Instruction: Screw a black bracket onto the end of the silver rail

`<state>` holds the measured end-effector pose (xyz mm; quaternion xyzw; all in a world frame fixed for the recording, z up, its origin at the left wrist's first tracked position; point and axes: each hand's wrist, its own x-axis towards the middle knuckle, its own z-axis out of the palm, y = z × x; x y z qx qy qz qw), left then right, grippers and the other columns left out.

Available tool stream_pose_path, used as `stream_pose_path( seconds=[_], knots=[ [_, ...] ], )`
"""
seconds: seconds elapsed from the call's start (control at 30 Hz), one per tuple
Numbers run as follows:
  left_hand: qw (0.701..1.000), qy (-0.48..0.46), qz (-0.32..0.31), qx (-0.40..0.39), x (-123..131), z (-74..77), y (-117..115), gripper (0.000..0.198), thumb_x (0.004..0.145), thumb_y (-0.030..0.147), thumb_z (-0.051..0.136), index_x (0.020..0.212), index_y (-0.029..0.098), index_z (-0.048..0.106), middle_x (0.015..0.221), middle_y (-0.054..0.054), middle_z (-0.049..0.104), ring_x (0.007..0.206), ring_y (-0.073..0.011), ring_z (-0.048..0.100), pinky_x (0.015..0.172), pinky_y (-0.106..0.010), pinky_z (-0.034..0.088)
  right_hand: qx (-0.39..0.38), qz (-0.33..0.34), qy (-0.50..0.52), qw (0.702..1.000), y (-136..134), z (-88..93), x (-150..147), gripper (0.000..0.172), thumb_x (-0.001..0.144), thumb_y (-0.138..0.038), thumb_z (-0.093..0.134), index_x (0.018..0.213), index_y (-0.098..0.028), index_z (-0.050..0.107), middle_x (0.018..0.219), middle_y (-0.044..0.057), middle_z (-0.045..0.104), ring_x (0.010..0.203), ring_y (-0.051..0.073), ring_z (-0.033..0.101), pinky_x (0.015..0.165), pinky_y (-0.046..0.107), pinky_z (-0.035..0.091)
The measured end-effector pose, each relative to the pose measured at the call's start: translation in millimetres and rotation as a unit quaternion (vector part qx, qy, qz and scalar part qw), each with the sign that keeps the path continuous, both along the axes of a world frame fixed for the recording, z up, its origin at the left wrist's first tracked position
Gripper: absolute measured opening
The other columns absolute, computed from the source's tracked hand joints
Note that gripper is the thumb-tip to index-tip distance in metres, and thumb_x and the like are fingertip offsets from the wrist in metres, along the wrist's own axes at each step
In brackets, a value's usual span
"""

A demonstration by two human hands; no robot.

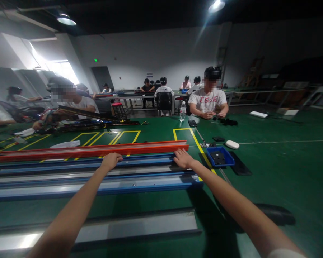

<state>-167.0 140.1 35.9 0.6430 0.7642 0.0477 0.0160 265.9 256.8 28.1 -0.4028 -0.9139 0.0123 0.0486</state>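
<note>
- Blue rail (148, 158), farther of two, under both hands; lying lengthwise across the green table (285, 172), just beside an orange rail (140, 148).
- Left hand (112, 161) palm down, fingers bent over the top edge; right hand (183, 158) near the rail's right end, fingers somewhat spread. Gripping or merely resting: cannot tell from this angle, undersides hidden.
- Nearer the body: near blue rail (150, 186), then a silver panel (140, 227), lying apart.
- Possible trouble: scraping against neighbouring rails if lifted or slid, because of close spacing. Also likely, left length swinging or dragging, both holds being so far right.
- Lesser risk: knocking the blue tray (228, 159) of black parts with a wide right-hand sweep.
- Writing: red letters on a co-worker's white shirt (208, 100), perhaps "EGOIE", partly lost in folds. Label on the water bottle (182, 111) and small wall sign (149, 75) too small to read. No brand legible on rails.
</note>
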Motion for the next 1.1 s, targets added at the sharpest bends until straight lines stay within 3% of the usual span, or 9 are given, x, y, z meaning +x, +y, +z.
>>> stream_pose_path(
  seconds=[0.13, 0.27, 0.37, 0.53, 0.9, 1.1],
  knots=[
    [1.0, 0.01, 0.012, 0.0, 4.6, -4.3, 7.2, 0.032, 0.094, 0.038, 0.053, 0.093, 0.028, 0.083, 0.107, -0.008, 0.083, 0.113, -0.0289, 0.073, 0.092, -0.032, 0.052, -0.021, -0.011, -0.009, 1.0, 7.9, -1.2, 9.4, 0.046, 0.104, -0.04, 0.066, 0.145, -0.02, 0.059, 0.153, 0.014, 0.056, 0.135, 0.033, 0.058, 0.111, 0.058, 0.049],
    [1.0, 0.015, 0.011, -0.003, 2.1, -6.7, 9.7, 0.032, 0.095, 0.038, 0.053, 0.096, 0.028, 0.084, 0.111, -0.008, 0.083, 0.114, -0.0284, 0.073, 0.092, -0.032, 0.052, -0.058, -0.017, -0.028, 0.998, 11.6, -2.1, 11.6, 0.061, 0.111, -0.04, 0.038, 0.165, -0.013, 0.038, 0.176, 0.016, 0.024, 0.164, 0.032, 0.017, 0.132, 0.052, 0.018],
    [1.0, 0.017, 0.014, 0.0, 0.3, -8.5, 10.1, 0.032, 0.095, 0.039, 0.053, 0.101, 0.029, 0.084, 0.116, -0.007, 0.082, 0.117, -0.0285, 0.072, 0.093, -0.032, 0.052, -0.081, -0.021, -0.039, 0.996, 13.6, -2.0, 11.3, 0.071, 0.107, -0.04, 0.029, 0.17, -0.007, 0.025, 0.177, 0.013, 0.011, 0.165, 0.028, 0.004, 0.134, 0.047, 0.009],
    [1.0, 0.018, 0.021, 0.006, 1.8, -10.8, 13.7, 0.034, 0.096, 0.039, 0.053, 0.106, 0.028, 0.083, 0.121, -0.008, 0.081, 0.119, -0.0292, 0.071, 0.094, -0.033, 0.052, -0.095, -0.025, -0.047, 0.994, 17.7, 1.1, 12.0, 0.075, 0.105, -0.041, 0.026, 0.17, -0.004, 0.019, 0.177, 0.012, 0.007, 0.165, 0.027, 0.001, 0.134, 0.046, 0.006],
    [0.998, 0.023, 0.048, 0.016, 12.3, -7.2, 23.7, 0.031, 0.096, 0.04, 0.053, 0.1, 0.028, 0.082, 0.116, -0.007, 0.081, 0.115, -0.0295, 0.072, 0.089, -0.033, 0.052, -0.085, -0.047, -0.039, 0.995, 30.8, -2.5, 12.7, 0.075, 0.106, -0.042, 0.026, 0.172, -0.011, 0.01, 0.177, 0.01, 0.003, 0.164, 0.028, -0.002, 0.133, 0.051, 0.002],
    [0.997, 0.033, 0.073, 0.024, 14.8, -10.0, 33.4, 0.028, 0.096, 0.038, 0.055, 0.102, 0.025, 0.079, 0.111, -0.009, 0.081, 0.111, -0.0289, 0.073, 0.088, -0.033, 0.052, -0.082, -0.041, -0.038, 0.995, 34.8, -2.4, 13.5, 0.073, 0.107, -0.041, 0.027, 0.173, -0.013, 0.012, 0.177, 0.01, 0.002, 0.164, 0.029, -0.002, 0.133, 0.054, 0.003]
  ],
)
